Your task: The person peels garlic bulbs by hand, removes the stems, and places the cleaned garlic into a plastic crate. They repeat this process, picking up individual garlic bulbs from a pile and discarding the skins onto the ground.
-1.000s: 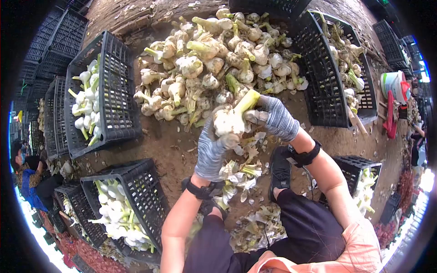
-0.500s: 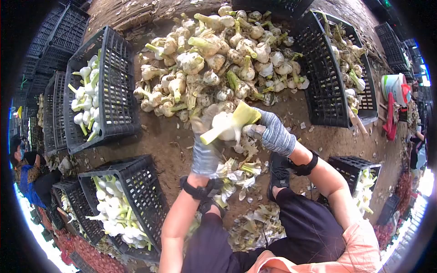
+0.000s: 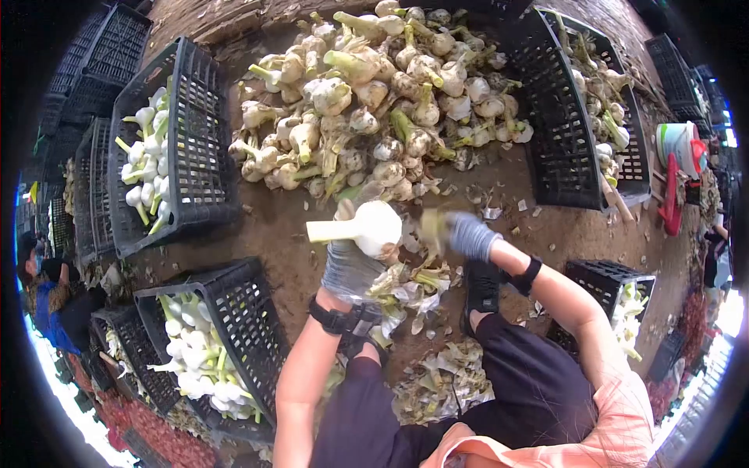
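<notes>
A garlic bulb (image 3: 380, 228), white and smooth with a pale stem pointing left, is held in my left hand (image 3: 349, 269). That hand wears a grey glove and its fingers close round the bulb from below and behind. To the right, my gloved right hand (image 3: 471, 237) is apart from the bulb. A blurred yellowish strip of garlic skin (image 3: 431, 230) is at its fingertips. Below both hands, peeled garlic skins (image 3: 413, 294) lie on the ground. Just ahead is a large pile of unpeeled garlic (image 3: 374, 109), dirty and with cut stems.
Black crates of cleaned white garlic stand at the left, one farther off (image 3: 204, 140) and one nearer (image 3: 248, 335). A crate (image 3: 552, 117) at the right holds dirty garlic. Beyond it stands a white bucket (image 3: 676, 148). More skins (image 3: 442, 384) lie between my feet. A person (image 3: 58, 304) sits far left.
My right hand has pulled the yellowish outer skin off the bulb and moved down to the right. The bulb now shows a whiter surface, with its stem pointing level left.
</notes>
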`<state>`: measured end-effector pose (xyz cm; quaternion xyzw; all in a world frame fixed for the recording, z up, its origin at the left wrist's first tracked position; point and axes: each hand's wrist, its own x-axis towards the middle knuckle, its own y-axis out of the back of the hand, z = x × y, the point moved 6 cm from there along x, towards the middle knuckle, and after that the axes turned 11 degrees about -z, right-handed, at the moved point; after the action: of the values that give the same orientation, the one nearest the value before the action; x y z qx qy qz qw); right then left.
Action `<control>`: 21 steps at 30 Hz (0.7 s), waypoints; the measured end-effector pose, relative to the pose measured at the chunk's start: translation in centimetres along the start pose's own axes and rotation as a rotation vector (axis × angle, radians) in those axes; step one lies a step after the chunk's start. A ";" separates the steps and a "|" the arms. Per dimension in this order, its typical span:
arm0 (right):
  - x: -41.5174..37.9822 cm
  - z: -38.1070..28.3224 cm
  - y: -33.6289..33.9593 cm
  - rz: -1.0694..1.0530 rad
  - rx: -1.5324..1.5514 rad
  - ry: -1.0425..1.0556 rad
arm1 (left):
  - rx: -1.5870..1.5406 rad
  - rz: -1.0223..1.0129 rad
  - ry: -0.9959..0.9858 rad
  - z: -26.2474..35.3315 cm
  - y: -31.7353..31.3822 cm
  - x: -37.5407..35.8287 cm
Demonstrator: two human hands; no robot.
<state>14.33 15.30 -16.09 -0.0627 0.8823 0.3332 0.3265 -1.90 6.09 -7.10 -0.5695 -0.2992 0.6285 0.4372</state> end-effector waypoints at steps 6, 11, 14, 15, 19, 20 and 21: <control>-5.8 -8.0 6.0 -0.013 -0.144 -0.185 | 0.584 0.116 -0.158 1.5 0.6 0.2; -5.2 -11.4 11.0 0.468 0.368 0.182 | 0.651 0.112 -0.071 0.1 0.8 0.9; -4.6 -11.7 11.3 0.542 0.348 0.198 | 0.786 0.062 -0.061 -0.1 -1.1 0.4; -4.0 -10.6 11.0 0.514 0.615 0.175 | 0.789 -0.092 -0.141 0.3 -2.1 0.7; -3.8 -7.9 9.7 0.431 1.071 0.086 | 1.171 -0.204 -0.426 0.8 -4.6 -1.4; -3.8 -7.6 9.5 0.446 1.124 0.099 | 1.360 -0.176 -0.531 0.9 -5.1 -2.0; -4.1 -7.9 9.6 0.414 1.149 0.072 | 1.162 -0.173 -0.457 0.4 -4.2 -1.4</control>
<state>10.18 17.28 -3.88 0.2851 0.9252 -0.1417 0.2067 -1.47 6.71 -2.76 -0.0641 -0.0398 0.7567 0.6494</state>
